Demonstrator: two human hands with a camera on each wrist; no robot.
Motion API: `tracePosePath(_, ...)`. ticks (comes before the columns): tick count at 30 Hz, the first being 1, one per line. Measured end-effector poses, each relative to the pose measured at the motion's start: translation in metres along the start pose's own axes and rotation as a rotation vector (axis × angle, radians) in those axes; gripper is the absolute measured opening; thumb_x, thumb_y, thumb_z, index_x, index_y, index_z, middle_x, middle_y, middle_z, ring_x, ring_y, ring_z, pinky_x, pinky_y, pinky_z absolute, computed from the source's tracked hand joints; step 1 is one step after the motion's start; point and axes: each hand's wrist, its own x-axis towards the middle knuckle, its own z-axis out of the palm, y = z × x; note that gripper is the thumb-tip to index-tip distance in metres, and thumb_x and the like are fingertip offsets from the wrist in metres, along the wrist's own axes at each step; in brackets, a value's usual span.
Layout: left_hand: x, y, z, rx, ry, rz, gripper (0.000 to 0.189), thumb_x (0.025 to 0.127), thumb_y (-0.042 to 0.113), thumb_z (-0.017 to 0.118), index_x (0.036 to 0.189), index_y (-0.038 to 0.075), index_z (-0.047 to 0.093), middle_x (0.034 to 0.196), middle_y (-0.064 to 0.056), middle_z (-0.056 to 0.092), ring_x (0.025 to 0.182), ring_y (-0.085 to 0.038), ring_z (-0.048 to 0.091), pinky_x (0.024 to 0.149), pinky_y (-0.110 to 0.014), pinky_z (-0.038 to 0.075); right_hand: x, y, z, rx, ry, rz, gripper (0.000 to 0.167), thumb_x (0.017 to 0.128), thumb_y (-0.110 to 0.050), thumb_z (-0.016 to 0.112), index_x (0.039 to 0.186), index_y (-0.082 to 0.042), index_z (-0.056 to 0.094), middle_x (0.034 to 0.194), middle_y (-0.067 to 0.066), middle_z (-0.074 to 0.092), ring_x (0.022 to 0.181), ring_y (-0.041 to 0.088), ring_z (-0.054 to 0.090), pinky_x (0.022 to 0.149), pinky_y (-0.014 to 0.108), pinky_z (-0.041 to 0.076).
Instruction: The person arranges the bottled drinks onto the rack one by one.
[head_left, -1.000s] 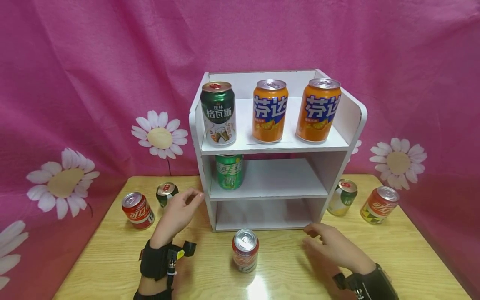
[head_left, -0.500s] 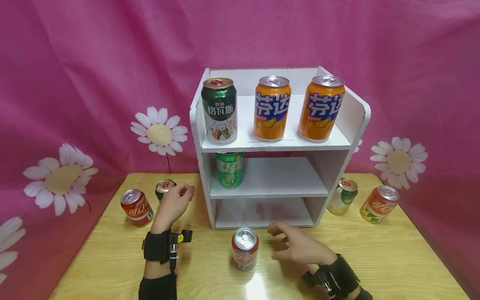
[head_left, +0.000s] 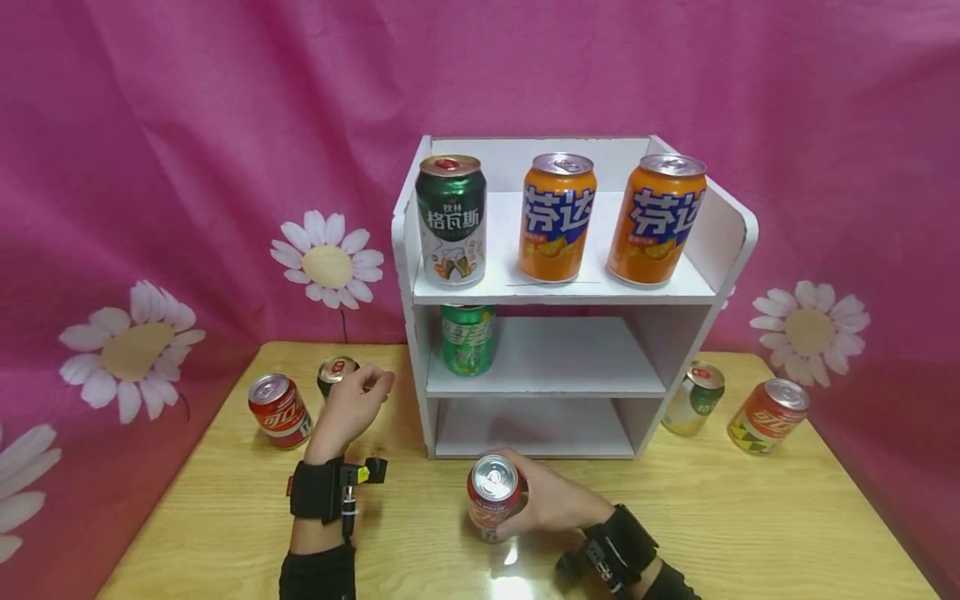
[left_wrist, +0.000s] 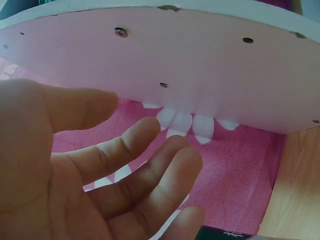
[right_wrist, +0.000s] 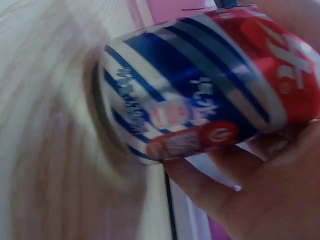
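Observation:
In the head view my right hand (head_left: pixel 557 500) holds a red soda can (head_left: pixel 489 510) from its right side, in front of the shelf. The right wrist view shows the can's blue-and-white striped lower part (right_wrist: pixel 175 85), with fingers (right_wrist: pixel 205 187) curled along one side and its base close to the wood. My left hand (head_left: pixel 351 414) hovers left of the white shelf (head_left: pixel 562 289), fingers loosely bent and holding nothing. The left wrist view has that hand's fingertips beside the shelf's side panel (left_wrist: pixel 210 65). Behind the hand, a dark green can (head_left: pixel 337 368) is partly hidden.
On the top shelf stand a green-and-white can (head_left: pixel 452 221) and two orange cans, one central (head_left: pixel 557 218), one right (head_left: pixel 657 221). A green can (head_left: pixel 468 340) occupies the middle shelf's left. Red cans stand left (head_left: pixel 281 412) and right (head_left: pixel 768 417), the latter near another green-and-white can (head_left: pixel 694 398).
My right hand has moved left across the table and now grips the red can. The left hand has drawn slightly back from the shelf. The view has shifted a little.

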Motion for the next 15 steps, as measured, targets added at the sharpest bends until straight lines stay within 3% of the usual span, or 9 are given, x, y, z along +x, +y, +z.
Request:
tracePosePath(3,0.0006,0.0021,0.0015,0.004,-0.003,-0.012,0.028,0.100,0.028,0.048,0.098,0.004,0.063,0.089,-0.012,0.064,0.119,-0.039,0.046,0.081,-0.045,0.042,0.0035,0.0032,0.0017,0.043,0.010,-0.035,0.087,0.066,-0.012,0.086,0.137,-0.005,0.037,0.119,-0.001,0.056,0.113,0.018,0.053,0.098,0.033,0.040)
tracePosePath(7,-0.0002,0.0050,0.0041,0.014,-0.006,-0.033,0.028,0.099,0.030,0.048,0.100,0.006,0.064,0.092,-0.011,0.064,0.087,-0.025,0.059,0.072,-0.038,0.043,0.0058,0.0056,0.0051,0.040,0.031,-0.079,0.076,0.064,-0.012,0.087,0.128,-0.011,0.046,0.114,0.000,0.059,0.108,0.018,0.056,0.097,0.033,0.041)
tracePosePath(15,-0.0032,0.0100,0.0067,0.042,-0.012,-0.009,0.029,0.099,0.028,0.049,0.107,0.005,0.064,0.101,-0.011,0.065,0.089,-0.024,0.060,0.075,-0.041,0.046,0.0043,-0.0005,0.0089,-0.084,0.127,-0.084,0.062,0.062,-0.021,0.090,0.113,-0.023,0.054,0.104,-0.007,0.064,0.099,0.012,0.060,0.090,0.032,0.046)
